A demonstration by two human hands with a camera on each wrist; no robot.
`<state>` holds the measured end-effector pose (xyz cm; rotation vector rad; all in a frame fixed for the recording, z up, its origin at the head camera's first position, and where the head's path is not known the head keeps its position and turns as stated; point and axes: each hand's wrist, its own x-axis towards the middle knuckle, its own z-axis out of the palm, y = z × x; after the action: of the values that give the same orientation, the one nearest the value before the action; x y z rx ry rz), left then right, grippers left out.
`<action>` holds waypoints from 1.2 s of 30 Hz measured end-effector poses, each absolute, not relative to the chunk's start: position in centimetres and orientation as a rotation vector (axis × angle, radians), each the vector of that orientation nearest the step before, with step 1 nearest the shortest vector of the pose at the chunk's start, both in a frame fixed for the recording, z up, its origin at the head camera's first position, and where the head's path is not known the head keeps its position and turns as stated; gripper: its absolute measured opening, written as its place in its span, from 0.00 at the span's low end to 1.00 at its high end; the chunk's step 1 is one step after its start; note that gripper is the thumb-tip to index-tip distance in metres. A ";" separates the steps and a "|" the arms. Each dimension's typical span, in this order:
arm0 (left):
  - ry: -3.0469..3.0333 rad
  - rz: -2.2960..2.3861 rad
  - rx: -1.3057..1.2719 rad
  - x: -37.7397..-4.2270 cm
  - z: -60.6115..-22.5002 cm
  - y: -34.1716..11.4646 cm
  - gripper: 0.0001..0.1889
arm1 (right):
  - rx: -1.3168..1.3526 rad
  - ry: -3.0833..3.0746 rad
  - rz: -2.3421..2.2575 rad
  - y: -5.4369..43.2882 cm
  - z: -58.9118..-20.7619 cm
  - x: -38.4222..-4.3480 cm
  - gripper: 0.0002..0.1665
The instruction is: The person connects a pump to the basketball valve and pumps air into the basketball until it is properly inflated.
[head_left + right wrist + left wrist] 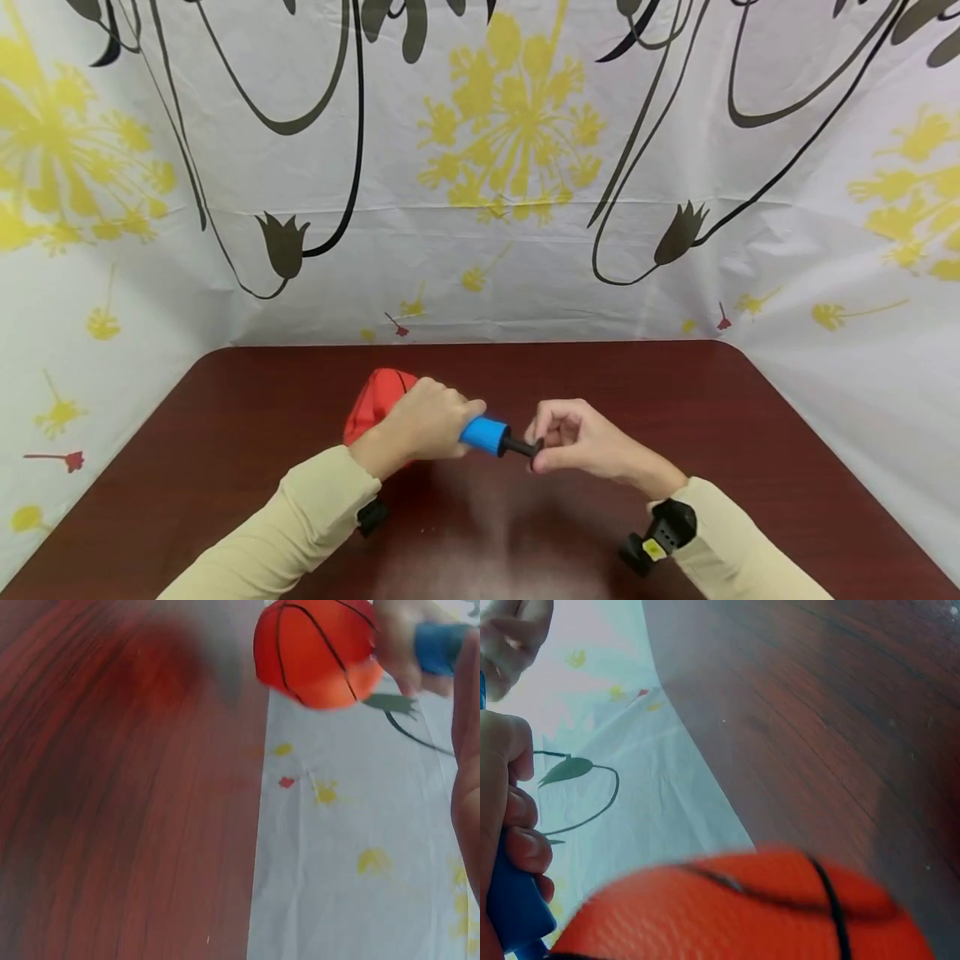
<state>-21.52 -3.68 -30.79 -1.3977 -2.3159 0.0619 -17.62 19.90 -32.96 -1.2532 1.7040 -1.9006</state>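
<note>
My left hand (429,419) grips the blue barrel of a small hand pump (483,435), held above the table. From its right end a black plunger rod sticks out. At the rod's end, my right hand (588,442) pinches the black handle between thumb and curled fingers. A red-orange toy basketball (377,402) with black lines is behind and left of the left hand, partly hidden by it. Its surface looks creased in the head view; in the right wrist view the ball (315,656) appears at the pump's far end. Where ball and pump meet is hidden.
Under the hands is a dark red-brown wooden table (262,417) with rounded far corners. A white cloth (480,275) with yellow and grey plant prints hangs behind it and along both sides. Black wrist devices (663,533) sit at the cuffs of light sleeves.
</note>
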 end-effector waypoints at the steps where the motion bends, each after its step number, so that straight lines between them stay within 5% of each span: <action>1: -2.318 0.072 -1.400 -21.5 -30.7 -3.8 0.14 | -1.267 1.664 -1.898 20.4 -32.9 -17.4 0.09; 8: -2.376 0.097 -1.346 -21.8 -30.5 -5.0 0.14 | -1.401 1.389 -1.869 24.2 -32.8 -16.9 0.09; 19: -2.365 0.153 -1.376 -21.2 -29.7 -3.0 0.12 | -1.291 1.692 -1.904 19.5 -33.3 -18.6 0.09; 30: -2.383 0.114 -1.319 -21.7 -30.3 -5.3 0.14 | -1.416 1.392 -1.856 23.9 -32.6 -17.2 0.10; 36: -2.360 0.147 -1.344 -21.2 -30.2 -4.0 0.14 | -1.398 1.582 -1.883 21.4 -33.2 -18.0 0.10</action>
<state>-21.20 -3.96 -30.16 -1.3441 -2.3598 0.1475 -17.99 21.37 -33.22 -1.3977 1.5815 -1.8834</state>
